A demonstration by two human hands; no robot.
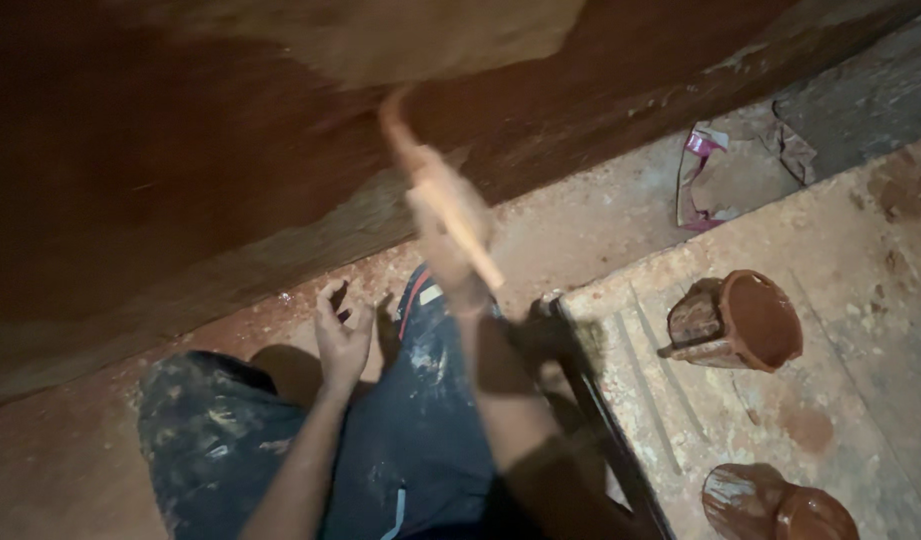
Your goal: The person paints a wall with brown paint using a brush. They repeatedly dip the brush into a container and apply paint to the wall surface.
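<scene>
Spreading across the upper part of the view, from nine to one o'clock, a wall [180, 160] is seen coated in dark red-brown paint, while a paler, uncoated patch [450, 35] remains at twelve o'clock; by that showing, most of the visible surface is judged done and the top strip left. Below the wall, a dusty floor [600, 215] is seen, with a crumpled wrapper [702, 180] lying at two o'clock. A speckled board [860, 330] is laid at three to five o'clock. On it, a tilted pot [735, 320] at three o'clock is filled nearly to the rim with red-brown paint, and a second pot [780, 505] at five o'clock is also smeared and seems to hold the same paint, though it is partly cut off. The right hand [450, 240] is clamped on a paintbrush [430, 180], blurred, its tip raised against the wall. The left hand [342, 335] is held loosely open, empty, above paint-flecked trousers [400, 440].
</scene>
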